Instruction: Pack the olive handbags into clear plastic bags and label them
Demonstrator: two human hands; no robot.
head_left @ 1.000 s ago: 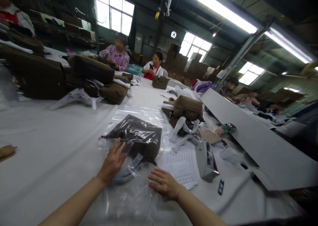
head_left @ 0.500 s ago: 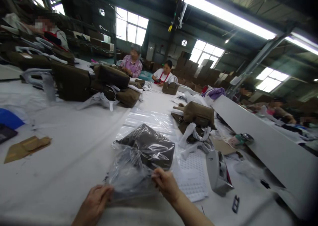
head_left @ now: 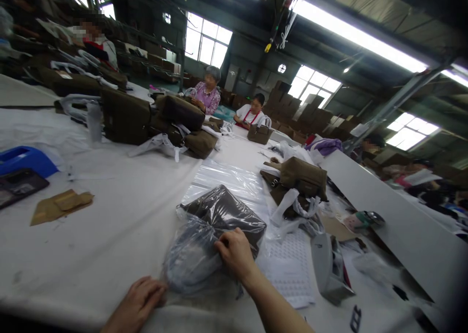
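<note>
A dark bag in clear plastic (head_left: 223,206) lies on the white table in front of me, its pale handles bunched under the plastic on the near side. My right hand (head_left: 234,252) is closed on the plastic over the bag's near part, fingers curled. My left hand (head_left: 141,296) rests at the table's near edge, at the plastic's lower left corner, with its fingers together; whether it pinches any film is hidden. Flat clear plastic bags (head_left: 201,174) lie beneath and beyond the wrapped bag.
Brown bags stand in a pile (head_left: 126,116) at the left and another (head_left: 300,177) at the right. Printed sheets (head_left: 288,269), a grey holder (head_left: 331,269), a phone (head_left: 22,186) and a blue object (head_left: 27,160) lie around. People sit farther back.
My right hand has moved up and inward from the plastic's near edge onto the bag. The plastic is gathered closer around the handles. The view has shifted slightly left.
</note>
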